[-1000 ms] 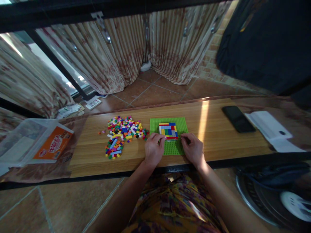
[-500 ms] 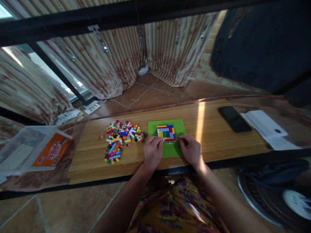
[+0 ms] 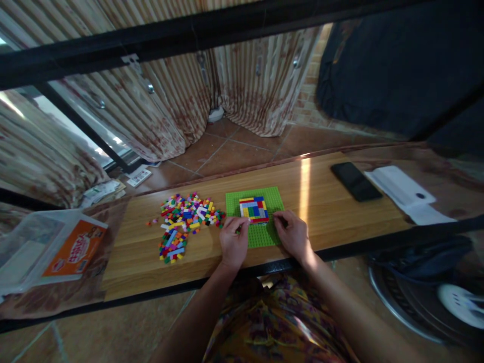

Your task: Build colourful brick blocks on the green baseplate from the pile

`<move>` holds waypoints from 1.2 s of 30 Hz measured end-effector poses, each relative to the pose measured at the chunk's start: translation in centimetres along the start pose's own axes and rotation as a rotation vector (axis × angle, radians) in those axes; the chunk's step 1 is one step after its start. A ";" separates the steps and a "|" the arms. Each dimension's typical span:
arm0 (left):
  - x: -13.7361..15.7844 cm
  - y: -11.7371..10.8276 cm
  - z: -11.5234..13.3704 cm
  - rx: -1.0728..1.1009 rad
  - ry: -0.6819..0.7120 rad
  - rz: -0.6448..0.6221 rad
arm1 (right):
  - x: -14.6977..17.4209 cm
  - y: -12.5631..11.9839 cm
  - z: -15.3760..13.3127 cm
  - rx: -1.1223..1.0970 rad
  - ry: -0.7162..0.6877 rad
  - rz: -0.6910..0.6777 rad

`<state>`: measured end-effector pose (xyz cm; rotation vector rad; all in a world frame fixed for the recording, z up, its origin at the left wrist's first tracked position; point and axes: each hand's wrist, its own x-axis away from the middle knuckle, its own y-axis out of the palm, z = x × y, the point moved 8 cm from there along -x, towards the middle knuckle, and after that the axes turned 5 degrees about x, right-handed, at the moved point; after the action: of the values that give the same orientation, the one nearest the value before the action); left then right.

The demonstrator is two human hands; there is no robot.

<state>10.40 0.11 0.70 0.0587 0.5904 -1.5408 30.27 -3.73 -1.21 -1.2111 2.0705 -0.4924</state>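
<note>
A green studded baseplate (image 3: 260, 239) lies on the wooden board, carrying a flat square build of toy bricks (image 3: 254, 210) in red, blue, yellow, white and grey. My left hand (image 3: 233, 243) is closed at the build's near left corner, thumb and forefinger together; whatever is between them is too small to make out. Over the plate's right edge, my right hand (image 3: 294, 234) has its fingers curled in a pinch, apart from the build. Their contents, if any, are hidden. Left of the plate spreads a pile of loose toy bricks (image 3: 189, 214) in many colours.
A black phone (image 3: 356, 180) and a white flat object (image 3: 403, 186) lie to the right. At the far left stands a clear plastic box (image 3: 22, 237) with an orange label. The table's dark front edge (image 3: 268, 267) runs beneath my forearms.
The whole view has shifted slightly, so the table things appear further left. My hands keep nearly the same places beside the build, and the build looks unchanged.
</note>
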 end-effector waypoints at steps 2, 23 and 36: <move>0.0 0.0 -0.2 0.005 -0.003 -0.002 | 0.0 0.0 0.0 -0.004 0.002 -0.002; 0.1 0.0 -0.8 0.072 -0.059 0.010 | 0.0 0.0 -0.2 0.013 -0.004 -0.009; -0.2 0.2 -0.9 0.007 -0.101 0.079 | 0.0 0.0 0.0 0.030 0.009 -0.023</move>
<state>10.30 0.61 -0.04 0.0095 0.4973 -1.4608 30.23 -3.71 -1.21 -1.2182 2.0523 -0.5384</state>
